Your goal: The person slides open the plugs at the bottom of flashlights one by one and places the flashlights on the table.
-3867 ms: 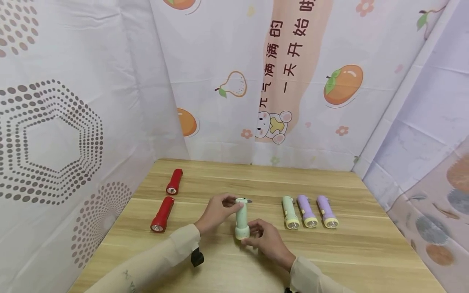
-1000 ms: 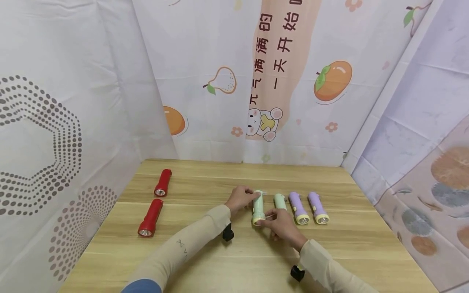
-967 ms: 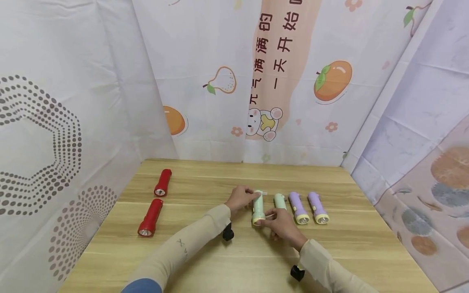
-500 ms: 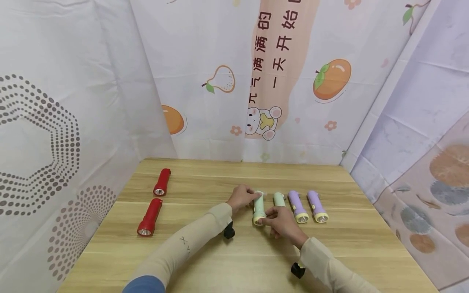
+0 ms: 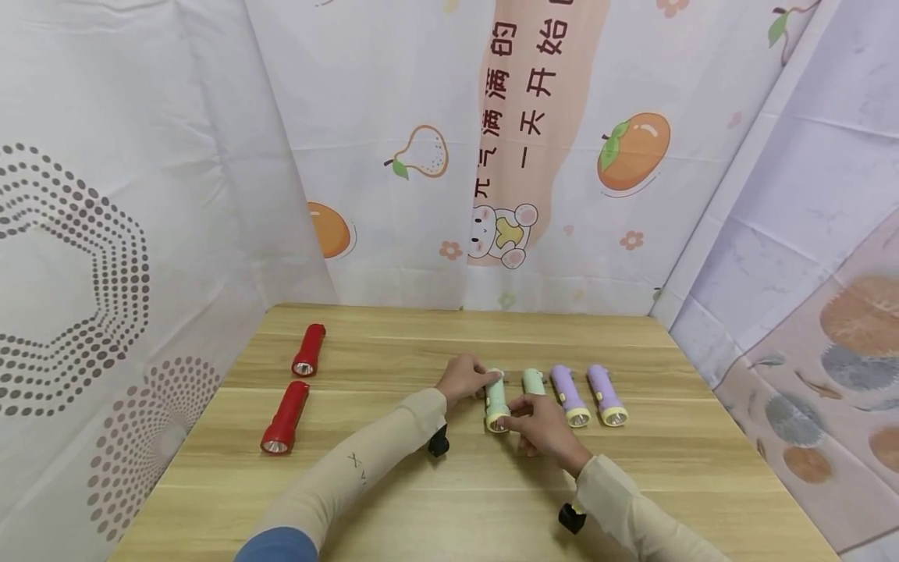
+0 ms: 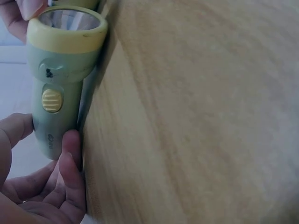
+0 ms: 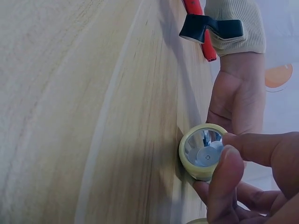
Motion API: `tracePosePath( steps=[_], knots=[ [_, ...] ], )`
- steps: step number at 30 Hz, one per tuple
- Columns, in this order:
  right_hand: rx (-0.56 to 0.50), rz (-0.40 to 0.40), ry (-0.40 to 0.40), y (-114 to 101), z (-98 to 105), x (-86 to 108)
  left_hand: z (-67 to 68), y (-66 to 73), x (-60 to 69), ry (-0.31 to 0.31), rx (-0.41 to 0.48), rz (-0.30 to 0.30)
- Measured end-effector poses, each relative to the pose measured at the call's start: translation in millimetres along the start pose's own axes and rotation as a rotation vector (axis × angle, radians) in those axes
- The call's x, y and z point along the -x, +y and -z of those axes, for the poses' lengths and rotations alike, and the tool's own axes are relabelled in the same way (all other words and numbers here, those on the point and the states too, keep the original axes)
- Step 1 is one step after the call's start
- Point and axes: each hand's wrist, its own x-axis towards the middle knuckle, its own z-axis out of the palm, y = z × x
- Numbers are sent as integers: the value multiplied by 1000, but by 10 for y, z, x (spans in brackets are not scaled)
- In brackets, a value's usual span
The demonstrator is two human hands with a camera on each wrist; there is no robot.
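A pale green flashlight (image 5: 495, 400) with a yellow head ring lies on the table, its lens toward me. My left hand (image 5: 463, 378) pinches its tail end between thumb and fingers. At the lens end, my right hand (image 5: 544, 425) holds the yellow rim with thumb and fingertips. The left wrist view shows the flashlight's (image 6: 60, 84) yellow switch facing the camera. In the right wrist view its round lens (image 7: 203, 148) appears between the right fingers. Just to the right lies a second pale green flashlight (image 5: 534, 382), its front hidden behind my right hand.
Two purple flashlights (image 5: 570, 396) with yellow rims lie side by side farther right. On the left side of the wooden table (image 5: 365, 351) lie two red flashlights (image 5: 286, 417), one behind the other. Printed cloth (image 5: 393, 257) hangs behind and along both sides.
Since the oldest frame, both hands have carried the green flashlight rightward from an upright, tail-up pose and laid it beside the other green one. Over the last second the hands barely shift.
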Motion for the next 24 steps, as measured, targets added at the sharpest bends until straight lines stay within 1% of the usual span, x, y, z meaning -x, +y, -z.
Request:
tracePosePath(
  steps=[2,7,10,14,17,21,24],
  knots=[
    [3,2,-3,-5,-7,3,3,-16,10,4,-12,-11],
    [15,25,-7,-30,-5,17,22,-67,20,-3,4,-13],
    [43,46,14,-50,6,12,39,-85,39,-14,22,-10],
    [97,75,55,-71,10,12,58,-117,62,-34,53,16],
    [109,80,74,-87,1,26,85,-140,83,-56,70,33],
    [112,93,100,-114,-26,38,150,-154,140,-79,51,17],
    [134,134,117,-132,-52,42,209,-157,205,-79,26,-3]
  ],
)
